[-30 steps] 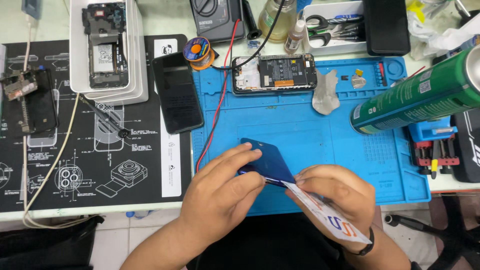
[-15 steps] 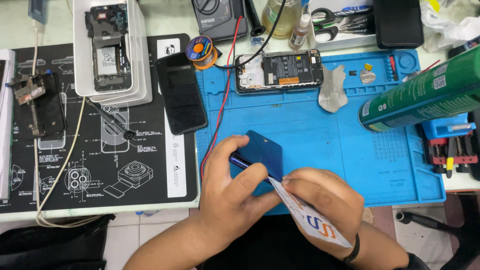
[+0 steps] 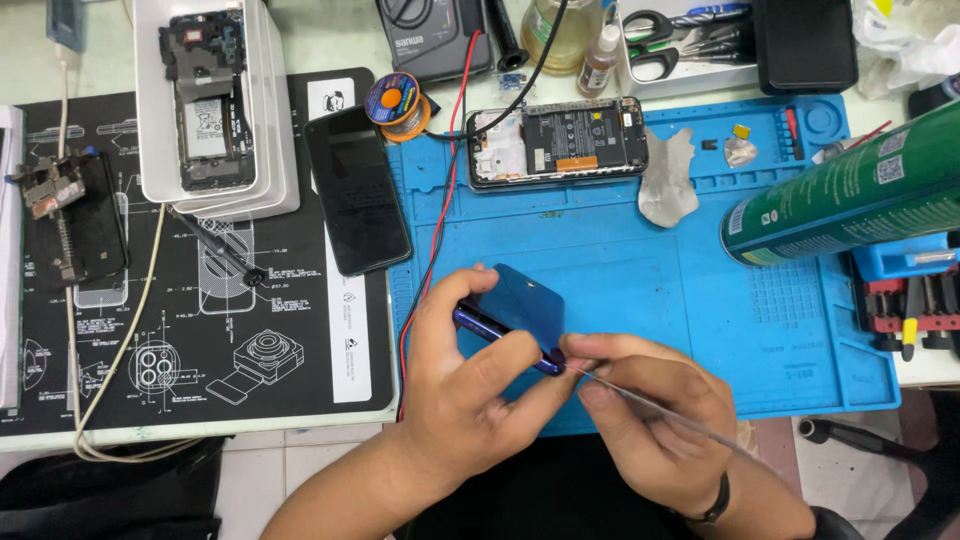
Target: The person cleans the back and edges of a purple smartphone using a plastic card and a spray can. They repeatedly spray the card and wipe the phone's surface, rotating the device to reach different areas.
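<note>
On the near part of the blue silicone repair mat (image 3: 640, 270), the left hand (image 3: 470, 370) grips a blue smartphone (image 3: 515, 305), tilted up on its long edge so its glossy back cover faces the camera. The cover is deep blue with a lighter sheen across its middle and rounded corners; the lower edge looks darker, almost violet. The left fingers curl around that lower edge and the thumb lies along the nearer side, so the hand is closed firmly on the phone. The right hand (image 3: 650, 420) is pinched shut on a thin plastic pry card (image 3: 660, 410), whose tip meets the phone's corner nearest that hand; the card looks translucent and blurred, so its exact shape cannot be told.

Farther back on the mat lies an opened phone (image 3: 560, 140) with its circuit board showing, a red wire (image 3: 440, 230) running from it toward the mat's near edge. To the mat's right end a green spray can (image 3: 850, 190) lies on its side. Left of the mat, a black phone (image 3: 357, 190) rests face up on a black printed mat (image 3: 200, 340).
</note>
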